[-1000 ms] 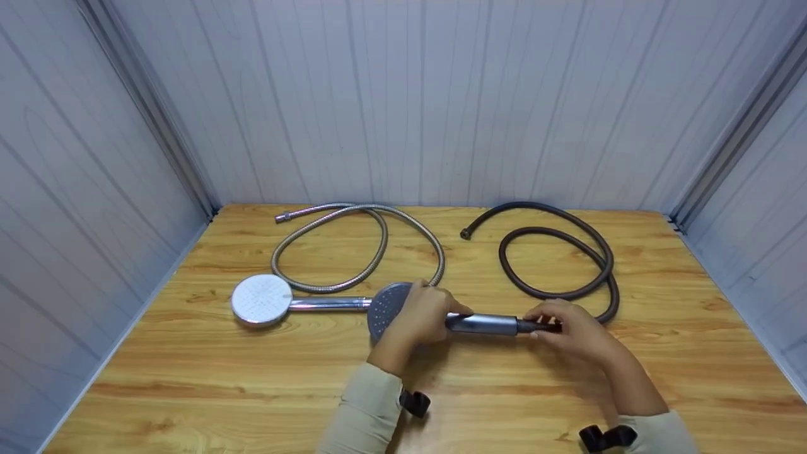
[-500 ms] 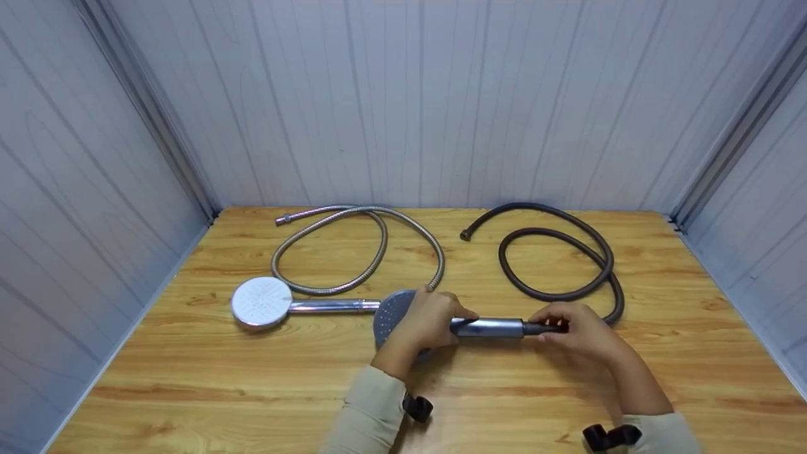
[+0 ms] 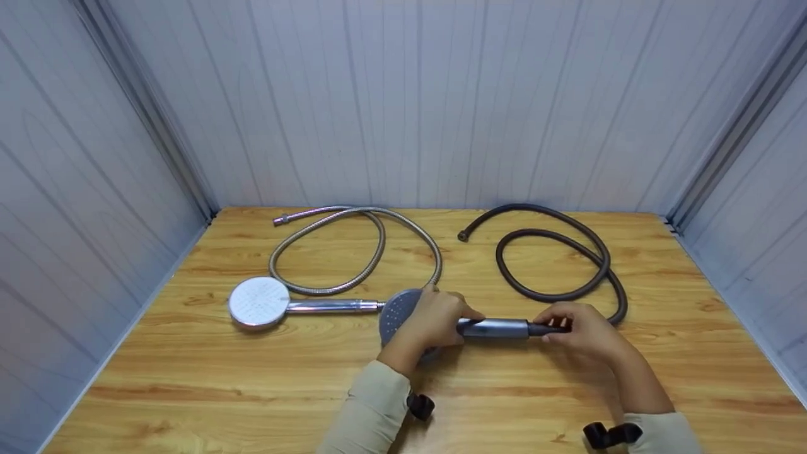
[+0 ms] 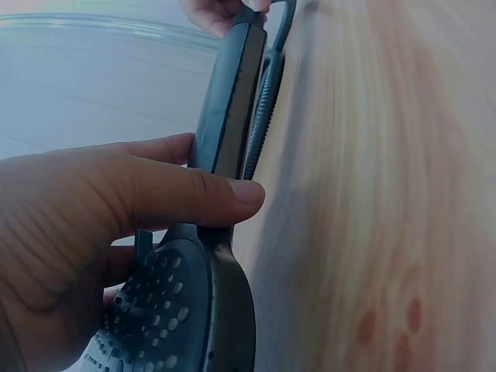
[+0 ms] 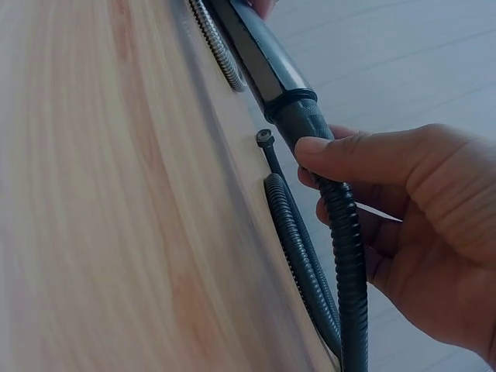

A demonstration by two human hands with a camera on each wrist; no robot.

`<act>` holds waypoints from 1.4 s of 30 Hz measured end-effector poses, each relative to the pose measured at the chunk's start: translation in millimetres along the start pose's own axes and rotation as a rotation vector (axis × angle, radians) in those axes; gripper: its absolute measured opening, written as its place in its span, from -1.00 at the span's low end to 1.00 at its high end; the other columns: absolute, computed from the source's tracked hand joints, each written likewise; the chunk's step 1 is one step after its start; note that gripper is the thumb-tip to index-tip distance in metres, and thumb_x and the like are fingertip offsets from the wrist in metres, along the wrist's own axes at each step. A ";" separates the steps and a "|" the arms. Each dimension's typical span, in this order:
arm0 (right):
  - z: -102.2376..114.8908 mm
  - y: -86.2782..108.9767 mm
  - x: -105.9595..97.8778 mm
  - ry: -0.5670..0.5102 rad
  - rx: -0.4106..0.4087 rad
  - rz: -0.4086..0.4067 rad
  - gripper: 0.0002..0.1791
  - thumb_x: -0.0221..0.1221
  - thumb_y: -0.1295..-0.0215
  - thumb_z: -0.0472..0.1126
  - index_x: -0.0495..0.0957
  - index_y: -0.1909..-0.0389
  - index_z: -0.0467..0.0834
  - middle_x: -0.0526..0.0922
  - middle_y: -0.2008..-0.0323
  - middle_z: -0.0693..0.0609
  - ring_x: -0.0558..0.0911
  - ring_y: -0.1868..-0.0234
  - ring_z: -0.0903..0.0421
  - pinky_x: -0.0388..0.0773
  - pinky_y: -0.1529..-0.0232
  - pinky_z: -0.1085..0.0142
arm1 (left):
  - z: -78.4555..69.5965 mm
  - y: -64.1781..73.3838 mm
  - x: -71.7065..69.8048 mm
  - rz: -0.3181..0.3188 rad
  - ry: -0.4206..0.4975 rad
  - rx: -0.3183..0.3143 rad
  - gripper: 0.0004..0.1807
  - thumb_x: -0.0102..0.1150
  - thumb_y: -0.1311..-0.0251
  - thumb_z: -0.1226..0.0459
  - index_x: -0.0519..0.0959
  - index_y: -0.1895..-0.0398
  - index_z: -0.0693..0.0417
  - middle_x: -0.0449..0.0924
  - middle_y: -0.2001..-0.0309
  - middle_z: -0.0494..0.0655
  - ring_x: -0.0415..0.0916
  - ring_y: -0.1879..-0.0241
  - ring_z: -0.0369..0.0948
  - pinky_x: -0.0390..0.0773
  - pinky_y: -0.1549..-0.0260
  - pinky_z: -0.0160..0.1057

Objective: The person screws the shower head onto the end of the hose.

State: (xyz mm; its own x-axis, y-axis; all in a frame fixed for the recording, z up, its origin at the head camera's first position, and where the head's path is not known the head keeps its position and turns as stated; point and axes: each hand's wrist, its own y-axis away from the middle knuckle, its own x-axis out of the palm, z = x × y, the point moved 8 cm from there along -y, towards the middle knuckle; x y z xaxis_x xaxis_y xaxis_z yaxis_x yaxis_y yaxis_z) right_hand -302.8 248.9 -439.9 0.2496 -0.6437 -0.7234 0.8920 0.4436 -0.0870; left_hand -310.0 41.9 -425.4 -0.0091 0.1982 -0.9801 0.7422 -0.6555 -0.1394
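Note:
My left hand (image 3: 435, 318) grips a dark grey shower head (image 4: 174, 310) at its neck, thumb across the handle. The nozzle face is partly covered by that hand in the head view. At the handle's far end, my right hand (image 5: 418, 209) pinches the conical end fitting (image 5: 302, 124) of a black shower hose (image 5: 345, 248) between thumb and fingers. In the right wrist view the fitting sits against the handle's end, in line with it. From there the hose loops back over the table (image 3: 252, 391) in the head view.
A chrome shower head (image 3: 258, 302) with a white face lies to the left, joined to a silver hose (image 3: 325, 291) looped behind it. The black hose's free end nut (image 3: 463, 236) lies toward the back. Panelled walls (image 3: 403, 101) enclose the table on three sides.
Both hands have shifted slightly right and toward the person with the dark shower head. The right fingers keep pinching the hose fitting at the handle's end.

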 end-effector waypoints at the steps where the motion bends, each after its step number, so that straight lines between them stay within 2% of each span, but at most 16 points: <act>1: -0.5 0.3 0.0 0.000 0.004 0.001 -0.74 0.34 -0.12 -0.38 0.69 0.16 -0.09 0.62 0.30 0.06 0.52 0.33 0.08 0.48 0.32 0.28 | -0.4 -0.5 -0.3 -0.002 -0.005 0.003 -0.43 0.50 0.19 0.28 0.69 0.00 -0.37 0.70 0.22 -0.35 0.57 0.23 -0.33 0.25 0.21 -0.14; 10: -1.4 2.0 -2.1 0.030 -0.001 0.009 -0.72 0.34 -0.12 -0.38 0.68 0.15 -0.06 0.62 0.28 0.09 0.52 0.31 0.09 0.48 0.32 0.27 | -4.5 -5.3 -2.4 0.009 -0.041 0.012 -0.43 0.53 0.18 0.25 0.69 -0.01 -0.38 0.69 0.21 -0.33 0.57 0.23 -0.31 0.27 0.19 -0.11; 16: -2.2 2.9 -4.3 0.061 -0.001 0.025 -0.72 0.33 -0.12 -0.39 0.68 0.15 -0.05 0.61 0.30 0.09 0.52 0.33 0.08 0.48 0.36 0.28 | -8.3 -8.3 -0.3 0.017 -0.051 0.015 -0.43 0.52 0.16 0.27 0.68 -0.01 -0.38 0.69 0.20 -0.34 0.55 0.26 -0.32 0.20 0.27 -0.14; 24: -1.3 4.3 -8.3 0.112 -0.039 0.033 -0.73 0.34 -0.12 -0.39 0.69 0.17 -0.04 0.63 0.31 0.13 0.53 0.36 0.15 0.49 0.38 0.29 | -13.2 -13.9 3.3 0.026 -0.107 0.038 -0.50 0.48 0.04 0.17 0.66 -0.04 -0.43 0.66 0.22 -0.31 0.52 0.30 -0.30 0.16 0.29 -0.15; 32: -3.8 8.1 -16.4 0.105 -0.078 -0.019 -0.70 0.32 -0.13 -0.42 0.67 0.12 -0.10 0.63 0.26 0.08 0.55 0.34 0.14 0.50 0.39 0.29 | -13.1 -20.5 3.9 0.025 -0.059 0.044 -0.45 0.52 0.11 0.19 0.67 -0.04 -0.39 0.68 0.18 -0.32 0.56 0.21 -0.32 0.31 0.12 -0.04; 38: -9.3 11.0 -22.3 0.083 -0.075 -0.035 -0.71 0.30 -0.17 -0.40 0.67 0.09 -0.10 0.62 0.25 0.05 0.53 0.36 0.16 0.49 0.41 0.30 | -13.3 -26.1 3.7 0.027 -0.007 0.035 -0.44 0.57 0.16 0.17 0.69 -0.03 -0.31 0.68 0.18 -0.31 0.55 0.22 -0.33 0.24 0.26 -0.16; 42: -14.9 12.8 -25.4 0.079 -0.056 -0.037 -0.72 0.30 -0.18 -0.38 0.67 0.08 -0.10 0.62 0.25 0.05 0.53 0.35 0.14 0.50 0.41 0.30 | -15.1 -31.6 4.3 0.028 -0.002 0.046 -0.47 0.57 0.16 0.13 0.70 -0.02 -0.30 0.68 0.17 -0.33 0.55 0.22 -0.34 0.25 0.28 -0.21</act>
State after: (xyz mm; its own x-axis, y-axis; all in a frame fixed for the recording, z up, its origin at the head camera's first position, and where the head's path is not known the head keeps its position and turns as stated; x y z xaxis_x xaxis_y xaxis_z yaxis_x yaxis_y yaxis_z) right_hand -303.3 280.3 -432.8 0.1840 -0.6099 -0.7708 0.8770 0.4560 -0.1515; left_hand -323.3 74.4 -423.1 0.0102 0.1776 -0.9840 0.7105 -0.6937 -0.1178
